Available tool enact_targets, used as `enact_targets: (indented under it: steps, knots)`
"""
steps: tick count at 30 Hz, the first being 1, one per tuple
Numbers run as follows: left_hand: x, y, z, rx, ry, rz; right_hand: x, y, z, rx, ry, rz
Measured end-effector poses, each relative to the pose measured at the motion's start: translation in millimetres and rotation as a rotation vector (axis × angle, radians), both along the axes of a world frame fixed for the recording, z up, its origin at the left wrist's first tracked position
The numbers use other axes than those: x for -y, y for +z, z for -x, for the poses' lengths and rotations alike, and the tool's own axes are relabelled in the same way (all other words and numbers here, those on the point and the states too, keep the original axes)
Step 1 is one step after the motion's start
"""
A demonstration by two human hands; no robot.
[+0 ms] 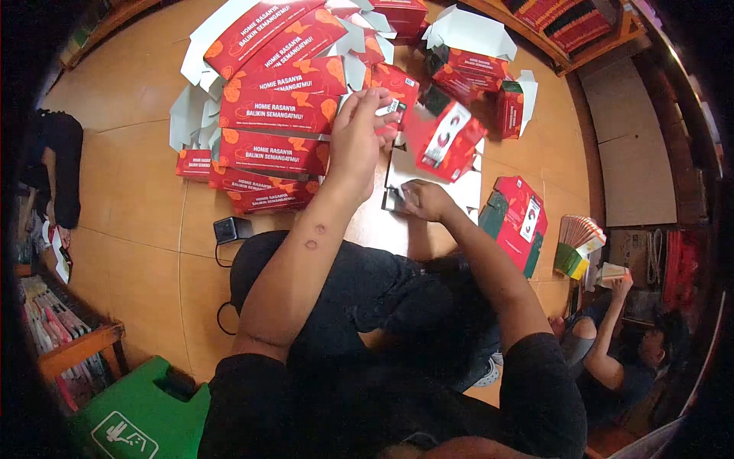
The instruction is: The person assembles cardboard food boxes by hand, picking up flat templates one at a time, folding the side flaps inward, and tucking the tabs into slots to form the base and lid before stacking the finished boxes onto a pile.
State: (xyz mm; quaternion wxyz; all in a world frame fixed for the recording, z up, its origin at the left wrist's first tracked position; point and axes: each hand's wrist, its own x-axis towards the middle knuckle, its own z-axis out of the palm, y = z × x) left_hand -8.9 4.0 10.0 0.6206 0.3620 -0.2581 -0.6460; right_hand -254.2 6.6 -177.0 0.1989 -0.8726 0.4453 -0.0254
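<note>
In front of me is a partly folded red carton, its white inner side facing up and one red panel with a white label raised, slightly blurred. At its near-left edge, the fingers of my right hand are closed on a dark flap. My left hand is raised left of the carton, palm turned toward it, fingers bent and apart with nothing held. Behind the left hand stands a pile of folded red cartons with white lettering.
More red boxes with raised white flaps stand at the back right. A flat red carton lies right of my arm. Another person holds a small box at right; a second person sits at left. A green stool is at lower left.
</note>
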Motion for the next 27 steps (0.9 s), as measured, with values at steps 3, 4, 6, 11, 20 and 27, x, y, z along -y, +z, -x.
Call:
enact_targets:
  steps: [3,4,6,11,20,27]
  knots:
    - [0,0,-2,-0.01,0.003,-0.011,1,20,0,0.078,-0.261,-0.057]
    - [1,0,-3,-0.008,0.006,-0.008,1,35,3,0.129,-0.347,0.023]
    - [4,-2,-3,0.141,0.017,0.034,5,93,22,0.105,-0.455,0.183]
    - [-8,1,8,1.028,-0.034,0.84,-28,271,27,0.024,-0.213,0.52]
    - [-24,1,25,0.752,-0.572,0.386,-35,249,-7,0.842,-0.452,0.494]
    - [-25,-19,31,0.41,-0.731,-0.01,-30,199,-4,0.963,-0.349,0.216]
